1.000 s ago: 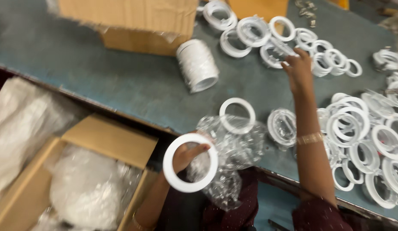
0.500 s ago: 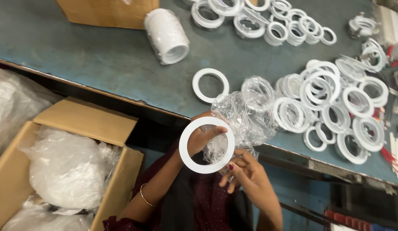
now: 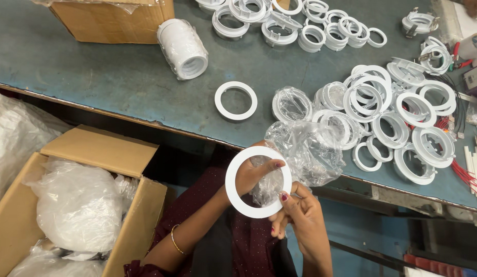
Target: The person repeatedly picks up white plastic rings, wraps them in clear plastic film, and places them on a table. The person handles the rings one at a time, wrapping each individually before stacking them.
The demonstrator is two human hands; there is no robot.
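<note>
My left hand [image 3: 253,176] holds a flat white plastic ring [image 3: 231,189] below the table's front edge, its fingers poking through the hole and into crumpled clear plastic wrap [image 3: 306,150]. The wrap bunches up behind the ring and spills onto the table edge. My right hand [image 3: 299,218] meets the ring from below, thumb pressed on the lower right rim. One loose white ring [image 3: 236,101] lies flat on the blue-grey table [image 3: 95,72] just beyond.
Several white rings and ring housings [image 3: 402,118] are piled at the table's right and far side. A wrapped white stack [image 3: 183,48] lies next to a cardboard box [image 3: 113,20]. An open carton of plastic-bagged parts [image 3: 77,205] stands on the floor at the left. Red wires [image 3: 466,174] lie at the right edge.
My right hand has drawn back from the rings at the far side of the table and come down to the ring in my left hand, now pinching its rim.
</note>
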